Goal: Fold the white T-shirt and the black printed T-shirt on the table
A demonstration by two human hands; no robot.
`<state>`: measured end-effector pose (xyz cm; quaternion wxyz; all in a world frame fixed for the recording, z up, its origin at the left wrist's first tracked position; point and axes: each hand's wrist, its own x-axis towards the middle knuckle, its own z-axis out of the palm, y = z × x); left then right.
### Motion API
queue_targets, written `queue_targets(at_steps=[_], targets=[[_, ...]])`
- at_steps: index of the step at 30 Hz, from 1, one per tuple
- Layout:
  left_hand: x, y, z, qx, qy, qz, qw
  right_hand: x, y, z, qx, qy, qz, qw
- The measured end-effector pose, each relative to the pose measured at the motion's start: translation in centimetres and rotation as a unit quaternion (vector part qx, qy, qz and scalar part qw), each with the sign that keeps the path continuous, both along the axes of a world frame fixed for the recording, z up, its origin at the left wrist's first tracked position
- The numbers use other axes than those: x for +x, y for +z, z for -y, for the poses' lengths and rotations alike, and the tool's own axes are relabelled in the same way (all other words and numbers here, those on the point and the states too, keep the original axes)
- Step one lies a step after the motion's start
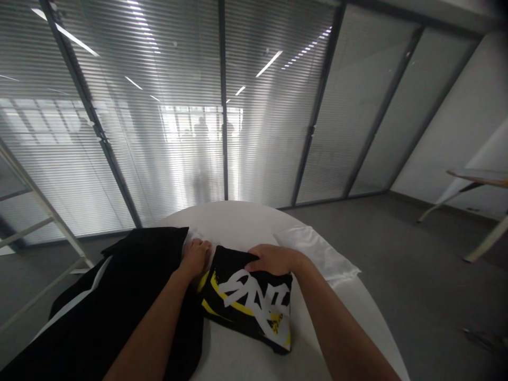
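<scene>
A folded black garment with white and yellow graffiti print [254,304] lies on a round white table [238,222]. My left hand [195,256] rests at its far left corner, fingers curled down onto the cloth beside a white piece of fabric. My right hand [273,259] lies palm down on the garment's far edge, fingers pressed together on the cloth. A large black garment with a white stripe [119,296] is spread over the table's left side, under my left forearm.
A folded white cloth [317,251] lies at the table's right edge. Glass walls with blinds [222,106] stand behind. A white frame [39,222] is at the left, another table [476,177] at the right, over grey floor.
</scene>
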<state>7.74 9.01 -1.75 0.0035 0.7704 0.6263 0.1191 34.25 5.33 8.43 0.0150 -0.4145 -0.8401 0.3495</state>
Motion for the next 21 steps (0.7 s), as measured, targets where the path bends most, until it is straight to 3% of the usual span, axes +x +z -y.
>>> queue_targets(at_steps=[4, 7, 12, 15, 18, 21], targets=[[0.7, -0.6, 0.4, -0.004, 0.037, -0.016, 0.999, 0.6, 1.4, 0.8, 0.073, -0.017, -0.013, 0.997], [1.3, -0.8, 0.7, 0.006, 0.049, -0.02, 0.999, 1.8, 2.2, 1.0, 0.121, -0.066, -0.031, 0.99], [1.3, -1.2, 0.5, 0.021, 0.063, -0.003, 0.998, 5.2, 3.9, 1.4, 0.138, -0.212, -0.122, 0.96], [1.3, -1.4, 0.5, 0.043, 0.05, -0.005, 0.998, 7.9, 4.5, 1.5, 0.109, -0.31, -0.22, 0.919], [1.3, -1.4, 0.5, 0.046, 0.055, -0.004, 0.997, 11.3, 3.7, 0.8, 0.074, -0.391, -0.283, 0.872], [1.4, -1.6, 0.4, 0.045, 0.064, 0.0, 0.997, 14.9, 1.2, -0.7, 0.045, -0.454, -0.199, 0.867]])
